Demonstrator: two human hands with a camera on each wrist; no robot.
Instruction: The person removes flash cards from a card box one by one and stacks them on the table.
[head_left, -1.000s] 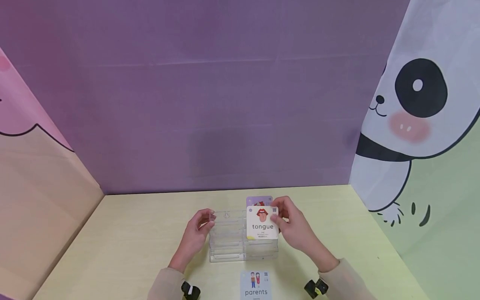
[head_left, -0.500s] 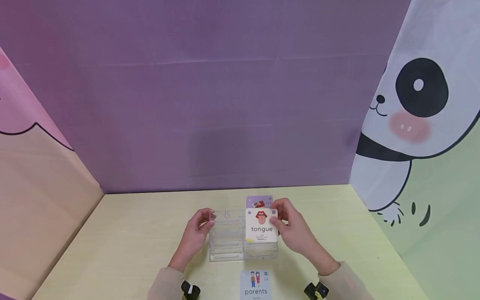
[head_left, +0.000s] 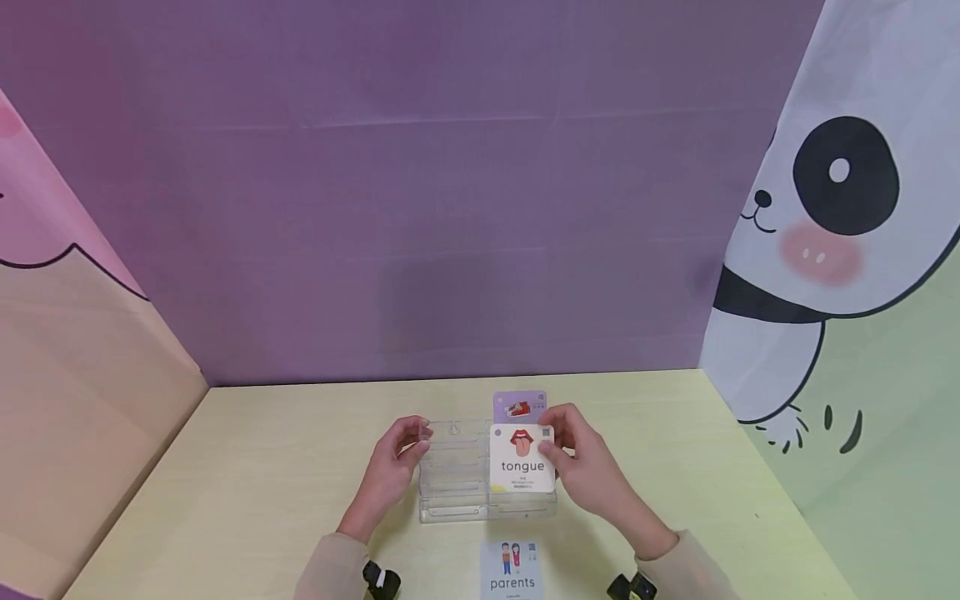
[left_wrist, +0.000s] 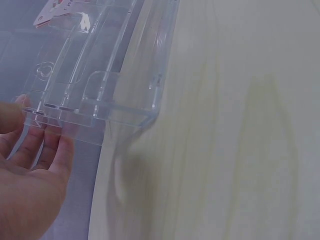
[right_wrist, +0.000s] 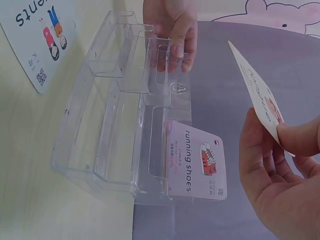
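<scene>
A clear plastic card rack (head_left: pixel 454 479) with tiered pockets stands on the table. My left hand (head_left: pixel 397 458) grips its upper left edge between thumb and fingers, as the left wrist view shows (left_wrist: pixel 37 170). Between the thumb and fingers of my right hand (head_left: pixel 588 458) is a white "tongue" card (head_left: pixel 522 467), pinched at its right edge. The right wrist view shows this card (right_wrist: pixel 257 92) held apart from the rack. A purple "running shoes" card (right_wrist: pixel 196 160) stands in the rear pocket on the rack's right side; in the head view the tongue card hides its lower part.
A pale blue "parents" card (head_left: pixel 512 571) lies on the light wood table (head_left: pixel 285 467) in front of the rack. Behind the table rises a purple backdrop (head_left: pixel 450 208), with a panda-printed panel (head_left: pixel 832 275) on the right. Each wrist wears a small black camera.
My right hand has brought the tongue card down and slightly toward me, exposing more of the running shoes card behind it. The left hand stays on the rack.
</scene>
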